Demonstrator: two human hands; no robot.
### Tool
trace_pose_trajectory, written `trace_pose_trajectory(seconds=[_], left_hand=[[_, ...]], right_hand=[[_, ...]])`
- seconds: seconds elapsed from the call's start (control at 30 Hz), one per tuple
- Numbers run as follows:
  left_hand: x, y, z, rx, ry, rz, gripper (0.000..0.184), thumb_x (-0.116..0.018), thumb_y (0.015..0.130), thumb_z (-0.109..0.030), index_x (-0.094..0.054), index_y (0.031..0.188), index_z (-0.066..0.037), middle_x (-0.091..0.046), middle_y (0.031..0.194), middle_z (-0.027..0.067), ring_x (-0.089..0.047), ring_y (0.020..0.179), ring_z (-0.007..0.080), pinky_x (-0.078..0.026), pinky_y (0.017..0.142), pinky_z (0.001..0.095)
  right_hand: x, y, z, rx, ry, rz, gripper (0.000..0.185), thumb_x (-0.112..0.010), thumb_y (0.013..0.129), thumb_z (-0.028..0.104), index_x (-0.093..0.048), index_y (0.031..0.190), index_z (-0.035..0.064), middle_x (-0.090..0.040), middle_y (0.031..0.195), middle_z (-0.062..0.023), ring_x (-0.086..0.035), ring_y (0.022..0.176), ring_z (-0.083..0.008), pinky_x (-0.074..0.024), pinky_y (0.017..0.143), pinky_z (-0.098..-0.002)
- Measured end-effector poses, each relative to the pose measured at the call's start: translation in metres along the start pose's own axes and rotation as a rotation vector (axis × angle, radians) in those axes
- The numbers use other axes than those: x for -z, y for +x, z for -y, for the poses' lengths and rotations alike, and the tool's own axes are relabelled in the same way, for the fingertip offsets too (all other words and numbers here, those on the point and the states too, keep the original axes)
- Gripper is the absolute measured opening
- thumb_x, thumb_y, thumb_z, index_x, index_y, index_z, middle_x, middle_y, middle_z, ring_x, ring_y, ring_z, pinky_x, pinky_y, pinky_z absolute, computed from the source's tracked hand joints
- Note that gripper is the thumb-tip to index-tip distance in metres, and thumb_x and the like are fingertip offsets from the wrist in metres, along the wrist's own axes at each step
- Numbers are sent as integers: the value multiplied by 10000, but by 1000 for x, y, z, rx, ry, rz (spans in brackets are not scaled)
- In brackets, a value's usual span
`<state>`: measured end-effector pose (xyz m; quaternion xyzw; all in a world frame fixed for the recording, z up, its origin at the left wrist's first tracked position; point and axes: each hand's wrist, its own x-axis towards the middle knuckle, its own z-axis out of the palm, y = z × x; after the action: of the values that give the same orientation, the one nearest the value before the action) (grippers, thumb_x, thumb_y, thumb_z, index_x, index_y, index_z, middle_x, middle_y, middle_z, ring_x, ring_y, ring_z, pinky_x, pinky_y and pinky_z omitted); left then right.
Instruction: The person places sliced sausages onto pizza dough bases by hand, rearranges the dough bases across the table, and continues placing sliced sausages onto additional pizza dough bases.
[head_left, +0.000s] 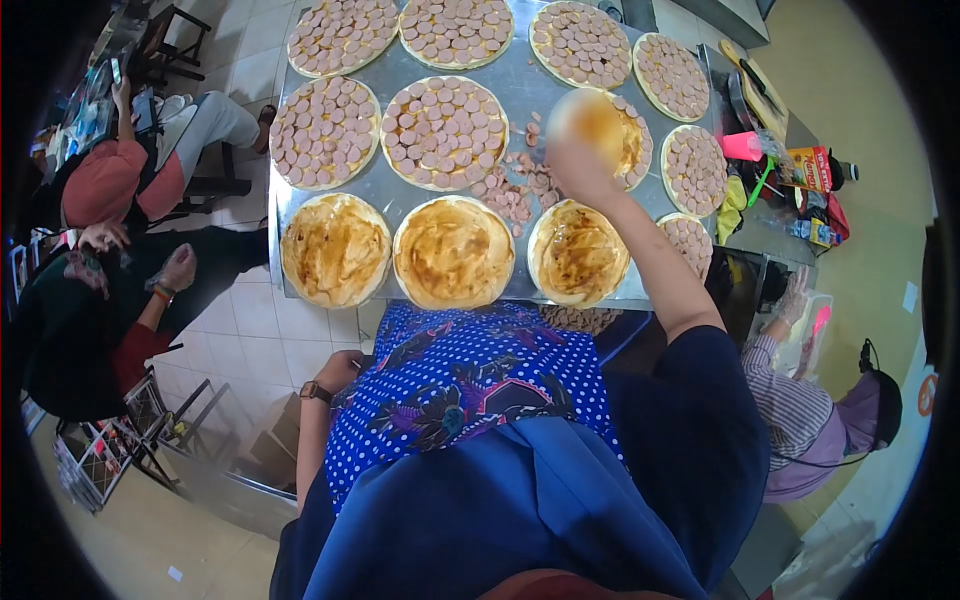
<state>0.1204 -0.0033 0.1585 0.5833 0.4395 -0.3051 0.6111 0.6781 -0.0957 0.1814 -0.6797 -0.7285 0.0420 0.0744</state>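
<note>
My right hand [580, 168] is stretched over a half-covered pizza base [634, 145] with sausage slices on its right side. A blurred patch hides its fingers, so I cannot see what they hold. Beside it lies a pile of loose sausage slices [510, 190] on the metal table [400, 215]. Closest to me are sauce-spread bases, one on the left [336, 250], one in the middle [454, 252] and one on the right [578, 254]. My left hand [340, 371], with a watch at its wrist, hangs low beside my apron, fingers curled; whatever they hold is hidden.
Several slice-covered pizzas [445, 132] fill the far rows. A pink cup [741, 147], a green utensil [761, 182], packets [808, 168] and a cutting board [752, 90] stand at the right. People sit at the left; a person wearing a plastic glove [793, 298] is at the right.
</note>
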Motion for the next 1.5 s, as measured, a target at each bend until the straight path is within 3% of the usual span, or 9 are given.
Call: trace_pose_trajectory(seconds=[0.17, 0.33, 0.53, 0.87, 0.93, 1.17, 1.3, 1.43, 1.5], left_hand=[[-1, 2, 13, -26, -108, 16, 198, -677, 757, -110, -660, 905, 21, -670, 794, 96, -588, 657, 120, -459, 598, 282], [0, -4, -3, 28, -11, 2, 204, -677, 756, -114, -660, 912, 17, -669, 796, 93, -578, 645, 110, -454, 597, 276], [-1, -6, -5, 11, 17, -15, 189, -676, 755, -111, -662, 894, 15, -664, 783, 102, -578, 653, 122, -454, 599, 287], [1, -1, -2, -24, 23, 4, 209, -683, 756, -146, -665, 894, 10, -667, 785, 121, -596, 671, 151, -463, 608, 299], [1, -2, -1, -24, 43, -4, 211, -678, 755, -148, -665, 894, 11, -667, 783, 124, -602, 679, 162, -465, 609, 303], [4, -2, -10, -32, 97, 19, 210, -673, 753, -148, -666, 890, 11, -669, 788, 129, -605, 673, 168, -468, 614, 311], [2, 1, -1, -15, 43, 17, 213, -676, 743, -143, -669, 896, 5, -672, 783, 131, -606, 668, 166, -473, 619, 304], [-1, 4, 22, -67, -31, -9, 229, -691, 735, -159, -672, 897, 1, -673, 774, 128, -609, 671, 158, -480, 625, 302], [-1, 1, 19, -71, -7, -21, 232, -692, 734, -163, -671, 897, 1, -672, 773, 129, -609, 669, 157, -481, 624, 303]], right_hand=[[13, 5, -57, -448, 171, -374, 92, -635, 766, 166, -646, 806, 84, -629, 810, -87, -566, 824, -284, -465, 750, -386], [8, 9, -126, -737, 77, -200, 128, -632, 771, 166, -656, 882, 107, -641, 833, -73, -573, 856, -267, -475, 756, -387], [-4, 9, -135, -522, -91, -217, 108, -676, 748, 153, -688, 833, 87, -611, 825, -73, -579, 861, -256, -473, 745, -374], [0, 11, -123, -629, -154, -191, 96, -666, 738, 134, -698, 827, 119, -594, 837, -44, -567, 861, -245, -471, 750, -368], [5, 16, -101, -481, -64, -327, 100, -663, 736, 126, -694, 831, 125, -604, 860, -36, -566, 854, -248, -471, 752, -363], [-20, 41, -14, -161, 77, -141, 114, -642, 741, 137, -671, 849, 114, -626, 812, -30, -550, 895, -228, -453, 764, -344], [-24, 48, -18, -241, 74, -119, 127, -640, 764, 153, -672, 879, 110, -624, 801, -31, -553, 888, -230, -457, 753, -355], [-19, 35, -68, -698, 714, -273, 189, -656, 794, 187, -677, 941, 69, -679, 835, -72, -639, 790, -194, -496, 679, -295], [-8, 20, -105, -696, 647, -326, 204, -681, 774, 200, -686, 931, 68, -689, 846, -97, -655, 767, -174, -493, 660, -253]])
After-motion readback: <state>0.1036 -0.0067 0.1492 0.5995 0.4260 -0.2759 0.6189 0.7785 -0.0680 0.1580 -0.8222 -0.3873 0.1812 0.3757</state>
